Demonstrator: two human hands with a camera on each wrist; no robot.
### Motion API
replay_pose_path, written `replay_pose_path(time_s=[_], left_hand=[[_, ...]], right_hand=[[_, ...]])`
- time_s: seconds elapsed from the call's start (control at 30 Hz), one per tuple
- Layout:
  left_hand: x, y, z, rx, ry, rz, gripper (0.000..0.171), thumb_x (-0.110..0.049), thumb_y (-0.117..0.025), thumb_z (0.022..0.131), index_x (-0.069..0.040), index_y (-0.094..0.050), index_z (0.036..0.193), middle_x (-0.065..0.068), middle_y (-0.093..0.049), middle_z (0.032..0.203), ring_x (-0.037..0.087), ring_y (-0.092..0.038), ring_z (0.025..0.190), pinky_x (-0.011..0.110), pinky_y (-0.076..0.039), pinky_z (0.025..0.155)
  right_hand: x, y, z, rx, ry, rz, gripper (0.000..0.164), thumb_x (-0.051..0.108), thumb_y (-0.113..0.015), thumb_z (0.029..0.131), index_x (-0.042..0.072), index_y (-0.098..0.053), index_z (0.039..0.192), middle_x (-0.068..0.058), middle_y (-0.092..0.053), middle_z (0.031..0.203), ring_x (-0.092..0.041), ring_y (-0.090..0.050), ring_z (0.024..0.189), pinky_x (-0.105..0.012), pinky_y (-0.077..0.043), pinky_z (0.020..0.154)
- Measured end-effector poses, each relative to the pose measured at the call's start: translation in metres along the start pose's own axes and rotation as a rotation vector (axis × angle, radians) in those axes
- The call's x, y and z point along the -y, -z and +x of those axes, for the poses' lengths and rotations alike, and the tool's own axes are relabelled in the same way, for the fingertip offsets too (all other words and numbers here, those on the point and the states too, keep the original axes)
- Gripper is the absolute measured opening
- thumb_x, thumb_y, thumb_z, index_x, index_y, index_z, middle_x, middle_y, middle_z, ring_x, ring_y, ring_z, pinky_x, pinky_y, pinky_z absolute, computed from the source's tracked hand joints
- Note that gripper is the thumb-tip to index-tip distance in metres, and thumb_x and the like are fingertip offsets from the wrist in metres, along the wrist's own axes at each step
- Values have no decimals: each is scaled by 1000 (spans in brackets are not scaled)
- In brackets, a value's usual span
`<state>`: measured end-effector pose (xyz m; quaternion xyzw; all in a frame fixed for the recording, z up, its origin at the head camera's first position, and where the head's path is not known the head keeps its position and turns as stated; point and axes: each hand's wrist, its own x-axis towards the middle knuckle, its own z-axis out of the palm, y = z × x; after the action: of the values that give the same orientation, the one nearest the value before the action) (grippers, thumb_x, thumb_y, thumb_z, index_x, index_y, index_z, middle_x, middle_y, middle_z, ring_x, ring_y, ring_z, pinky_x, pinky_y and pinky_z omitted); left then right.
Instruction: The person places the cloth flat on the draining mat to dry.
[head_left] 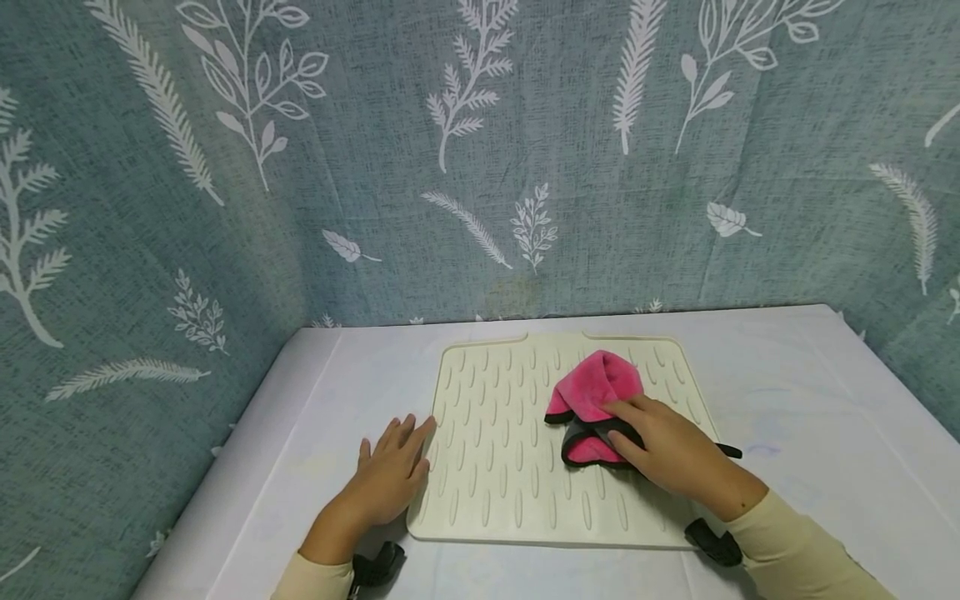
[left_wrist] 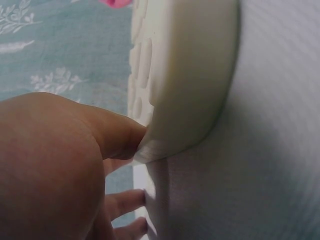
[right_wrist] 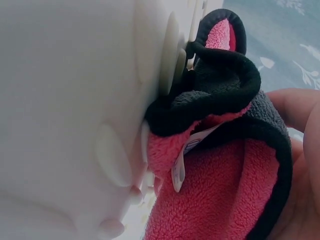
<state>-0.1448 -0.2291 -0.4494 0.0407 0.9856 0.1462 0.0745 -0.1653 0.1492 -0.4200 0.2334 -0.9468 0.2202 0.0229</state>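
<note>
A cream ridged mat (head_left: pixel 487 508) lies flat on the table. On its right half is a crumpled pink and grey cloth (head_left: pixel 596 387) with black edging. My right hand (head_left: pixel 671 450) grips this cloth from the right, thumb on the near side. In the right wrist view, the cloth (right_wrist: pixel 210 185) bunches against the mat's ridges, and a small white tag (right_wrist: pixel 179 172) sticks out of a fold. Beside the mat's left edge, my left hand (head_left: pixel 386 483) rests with fingers spread. Its thumb (left_wrist: pixel 120 135) touches the mat's edge in the left wrist view.
White cloth covers the table (head_left: pixel 360 375). A teal curtain (head_left: pixel 390 167) with white leaf prints hangs behind it and along the sides. Black wrist mounts (head_left: pixel 378 565) sit under both wrists. A thin black strip (head_left: pixel 729 451) shows right of the right hand; its source is hidden.
</note>
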Motion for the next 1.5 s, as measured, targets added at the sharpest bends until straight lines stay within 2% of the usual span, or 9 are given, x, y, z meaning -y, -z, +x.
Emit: replay_pose_path(time_s=[0.57,1.27,1.4,1.5], left_hand=[[-3,0,-3,-15,-2,-3,59,-29,-53,102,-22,-34,157,20,-29,162,43,-17,153,77,-6,112],[-1,0,-3,4,-9,-25,58,-30,-51,103,-22,-32,157,19,-27,163,43,-14,153,77,-4,112],[0,-1,-2,7,-19,-33,58,-30,-50,103,-23,-31,158,19,-26,163,43,-13,154,77,-3,112],[-1,0,-2,4,-15,-17,59,-31,-50,103,-23,-31,158,19,-26,163,43,-14,153,77,-4,112]], right_hand=[[-2,-1,-2,-22,18,-11,41,24,-65,96,8,-62,135,-20,-60,132,-40,-59,122,-57,-49,98],[-3,-1,-3,33,13,-11,45,27,-64,97,10,-58,138,-20,-58,136,-40,-57,125,-57,-49,99],[-2,5,-4,-27,23,-12,41,27,-64,97,12,-61,135,-11,-60,129,-29,-64,113,-51,-54,92],[0,15,-5,-162,40,-5,31,22,-64,96,11,-66,126,-7,-62,119,-23,-66,99,-45,-56,82]])
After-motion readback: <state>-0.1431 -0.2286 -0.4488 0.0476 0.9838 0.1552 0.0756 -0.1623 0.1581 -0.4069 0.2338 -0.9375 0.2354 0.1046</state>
